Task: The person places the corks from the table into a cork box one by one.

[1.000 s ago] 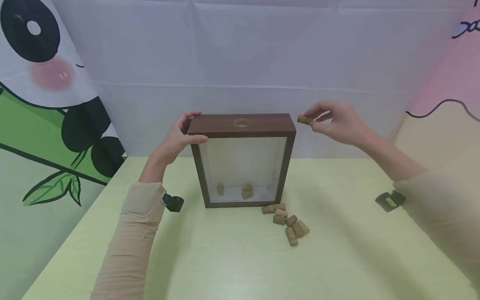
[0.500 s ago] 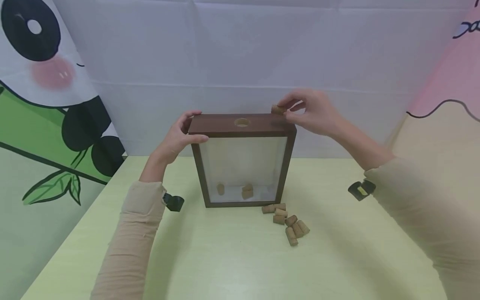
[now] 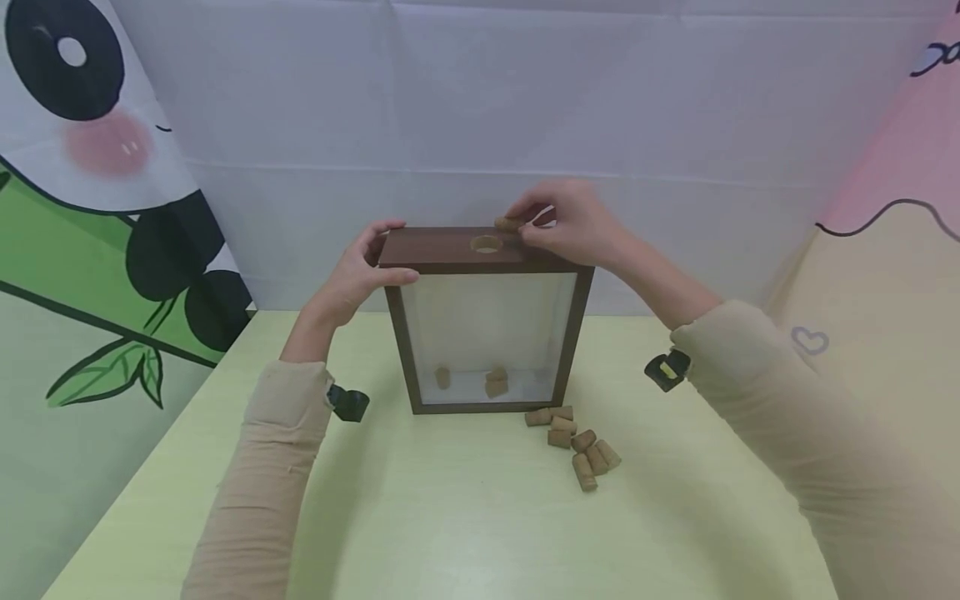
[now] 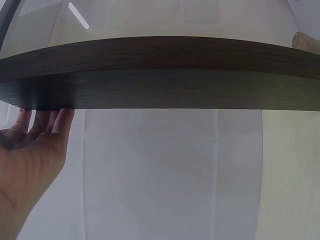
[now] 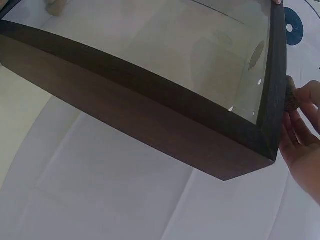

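Fingers of right hand (image 3: 577, 221) pinching cork (image 3: 509, 223) above hole (image 3: 485, 244), left hand (image 3: 360, 271) (curled) gripping frame (image 3: 450, 250) corner.

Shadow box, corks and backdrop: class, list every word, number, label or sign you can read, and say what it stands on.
No readable text anywhere.
Shadow box and corks: no lettering visible.
Pink backdrop, top right: part of a dark scribble, cut off, unreadable.
Small heart outline: a drawing, not text.
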